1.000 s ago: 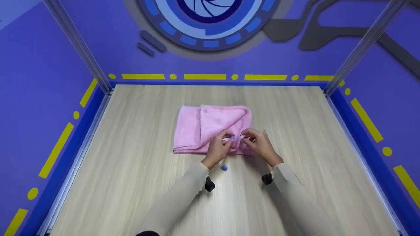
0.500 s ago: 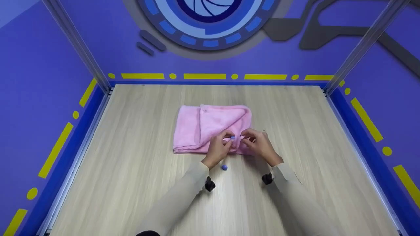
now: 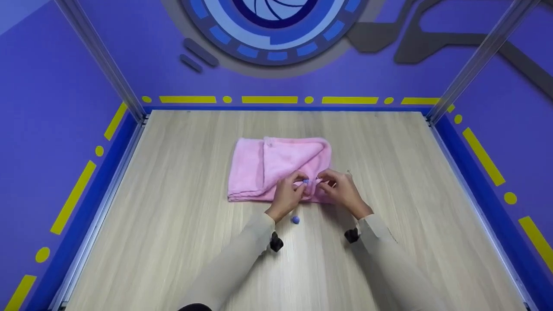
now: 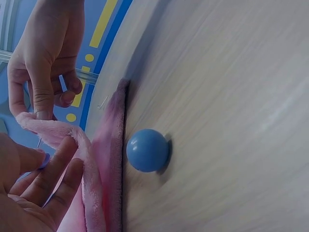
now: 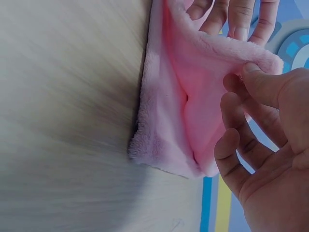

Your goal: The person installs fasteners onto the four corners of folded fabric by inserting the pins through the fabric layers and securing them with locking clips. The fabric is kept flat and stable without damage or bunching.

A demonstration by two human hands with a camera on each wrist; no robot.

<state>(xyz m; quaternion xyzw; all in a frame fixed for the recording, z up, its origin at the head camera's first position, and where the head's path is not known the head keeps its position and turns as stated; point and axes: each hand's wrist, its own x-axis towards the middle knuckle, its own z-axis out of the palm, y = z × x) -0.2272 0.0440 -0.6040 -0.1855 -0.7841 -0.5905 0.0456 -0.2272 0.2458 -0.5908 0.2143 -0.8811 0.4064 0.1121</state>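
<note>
A folded pink fleece cloth [image 3: 287, 160] lies on the table with one corner turned back. My left hand [image 3: 286, 196] pinches a small purple-headed pin [image 4: 45, 160] between thumb and forefinger; its thin metal shaft points at the raised cloth edge. Other left fingers lie against the underside of that edge, as the left wrist view shows. My right hand [image 3: 343, 194] pinches the edge of the fleece [image 5: 263, 57] between thumb and forefinger, lifting it off the layers below. Whether the pin's tip enters the fleece cannot be made out.
A small blue ball [image 3: 295, 220] sits on the wooden table [image 3: 181, 172] just in front of the cloth. A tiny thin pale item [image 4: 103, 101] lies beyond the cloth. Purple walls [image 3: 276, 86] with yellow marks border the table at the back and both sides.
</note>
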